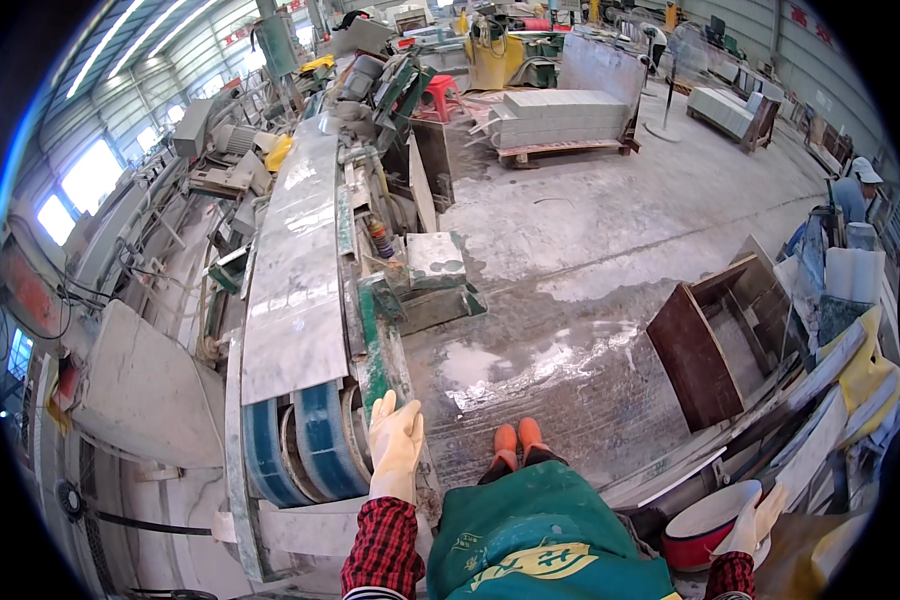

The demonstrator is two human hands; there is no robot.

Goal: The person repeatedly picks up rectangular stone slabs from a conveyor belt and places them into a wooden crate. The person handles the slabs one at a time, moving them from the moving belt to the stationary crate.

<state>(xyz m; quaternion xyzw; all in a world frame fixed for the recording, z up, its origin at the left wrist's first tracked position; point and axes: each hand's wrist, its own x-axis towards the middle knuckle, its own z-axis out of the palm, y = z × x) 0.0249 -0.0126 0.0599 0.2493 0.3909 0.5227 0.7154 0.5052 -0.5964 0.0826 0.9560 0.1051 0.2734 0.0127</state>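
Note:
My left hand, in a pale rubber glove, is by the green side rail of a conveyor. Its fingers are stretched out and it holds nothing; whether it touches the rail I cannot tell. A long, wet grey-white stone slab lies on the conveyor, ahead and left of this hand. Blue belts show at the conveyor's near end. My right hand, gloved alike, is low on the right beside a round red tub with a pale top. Its fingers look extended, with nothing visible in them.
A brown open-sided wooden box stands on the wet floor to the right, near piled strips and yellow cloth. Stacked pale slabs sit on a pallet farther off. A person in a cap is at the far right.

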